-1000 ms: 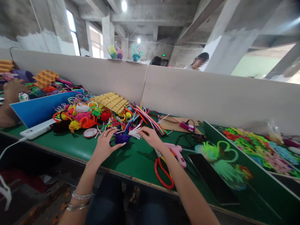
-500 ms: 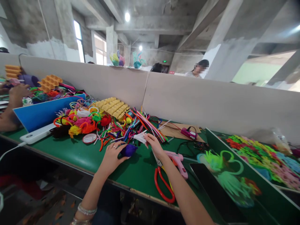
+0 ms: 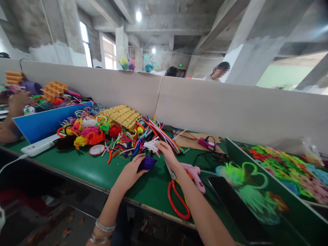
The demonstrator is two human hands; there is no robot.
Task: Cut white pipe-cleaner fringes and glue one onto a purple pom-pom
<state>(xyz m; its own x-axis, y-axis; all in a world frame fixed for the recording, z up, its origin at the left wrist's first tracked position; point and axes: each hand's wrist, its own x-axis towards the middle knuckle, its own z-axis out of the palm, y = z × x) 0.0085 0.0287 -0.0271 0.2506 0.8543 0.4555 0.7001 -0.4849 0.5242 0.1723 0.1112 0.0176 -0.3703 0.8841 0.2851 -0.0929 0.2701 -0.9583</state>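
Observation:
My left hand (image 3: 131,173) curls around a dark purple bud-shaped piece (image 3: 148,164), seemingly of fuzzy pipe cleaner, just above the green table (image 3: 84,167). Its pointed end faces right. My right hand (image 3: 167,153) pinches a bunch of short white pipe cleaners (image 3: 151,146) at one end; the loose ends fan out to the left. Below my right wrist lie red-handled scissors (image 3: 176,201), partly hidden by the forearm. A pink glue gun (image 3: 196,176) rests just right of that forearm.
Behind my hands are loose coloured pipe cleaners (image 3: 160,131), a heap of fuzzy pieces (image 3: 89,133) and a yellow egg tray (image 3: 123,115). A white power strip (image 3: 42,145) lies left, a black phone (image 3: 235,208) right. A co-worker's hand (image 3: 19,100) is at far left.
My left hand has moved right with the purple piece, closer to my right hand. The white bunch has shifted slightly left and up.

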